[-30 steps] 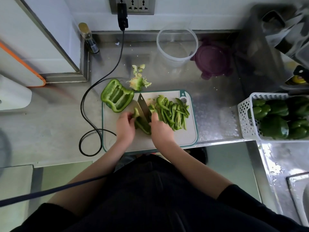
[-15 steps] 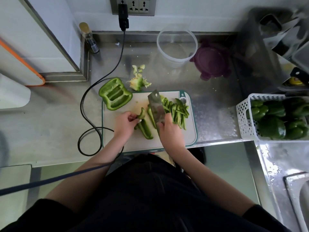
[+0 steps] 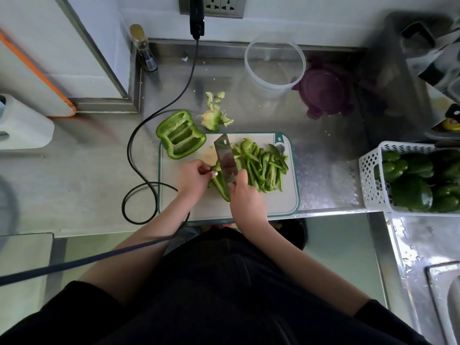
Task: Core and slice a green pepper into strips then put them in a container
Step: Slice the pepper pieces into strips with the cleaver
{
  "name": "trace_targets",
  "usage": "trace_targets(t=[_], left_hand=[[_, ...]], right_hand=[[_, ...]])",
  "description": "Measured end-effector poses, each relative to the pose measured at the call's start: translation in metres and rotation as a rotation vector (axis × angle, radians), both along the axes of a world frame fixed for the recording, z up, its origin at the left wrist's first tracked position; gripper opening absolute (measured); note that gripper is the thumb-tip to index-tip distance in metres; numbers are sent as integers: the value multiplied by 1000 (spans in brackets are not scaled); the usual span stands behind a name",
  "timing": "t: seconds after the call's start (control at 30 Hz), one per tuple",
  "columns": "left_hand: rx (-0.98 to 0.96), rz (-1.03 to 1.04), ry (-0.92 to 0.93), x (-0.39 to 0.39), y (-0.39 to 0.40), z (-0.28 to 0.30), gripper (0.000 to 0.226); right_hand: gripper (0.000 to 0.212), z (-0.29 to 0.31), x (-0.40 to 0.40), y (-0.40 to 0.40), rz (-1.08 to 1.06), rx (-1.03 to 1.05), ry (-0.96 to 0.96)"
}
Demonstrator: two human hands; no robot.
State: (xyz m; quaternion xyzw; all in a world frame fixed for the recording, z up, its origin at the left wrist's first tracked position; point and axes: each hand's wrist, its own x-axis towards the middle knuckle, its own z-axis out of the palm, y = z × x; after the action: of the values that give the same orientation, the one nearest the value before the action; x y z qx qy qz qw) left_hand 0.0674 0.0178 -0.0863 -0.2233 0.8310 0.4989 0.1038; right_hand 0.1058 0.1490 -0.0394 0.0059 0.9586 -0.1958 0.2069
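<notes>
On the white cutting board [image 3: 249,207] my left hand [image 3: 193,179] pinches a green pepper piece [image 3: 221,186] with curled fingers. My right hand [image 3: 245,195] grips the handle of a cleaver [image 3: 225,158], whose blade stands against the piece's right side. A pile of pepper strips [image 3: 262,168] lies on the board right of the blade. A cored pepper half [image 3: 180,138] lies cut side up at the board's far left corner. The clear round container [image 3: 275,64] stands behind the board, near the wall.
Core scraps [image 3: 214,115] lie behind the board. A purple lid [image 3: 323,93] sits beside the container. A white basket [image 3: 371,175] of whole green peppers stands at the right. A black cable [image 3: 139,150] loops left of the board. A small bottle [image 3: 143,49] stands by the wall.
The cleaver pushed the cut strips right into the pile, then came back against the pepper piece. My left hand stayed on the piece.
</notes>
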Motion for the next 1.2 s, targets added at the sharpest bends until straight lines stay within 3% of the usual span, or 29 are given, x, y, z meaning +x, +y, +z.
trace_targets(t=[0.4, 0.77, 1.2], left_hand=[[60, 31, -16, 0, 1, 2, 12], [61, 20, 13, 1, -1, -3, 12], [99, 33, 30, 2, -1, -7, 9]], right_hand=[[12, 5, -2, 3, -26, -50, 59], [20, -1, -5, 4, -27, -74, 27], [17, -10, -4, -1, 66, 26, 3]])
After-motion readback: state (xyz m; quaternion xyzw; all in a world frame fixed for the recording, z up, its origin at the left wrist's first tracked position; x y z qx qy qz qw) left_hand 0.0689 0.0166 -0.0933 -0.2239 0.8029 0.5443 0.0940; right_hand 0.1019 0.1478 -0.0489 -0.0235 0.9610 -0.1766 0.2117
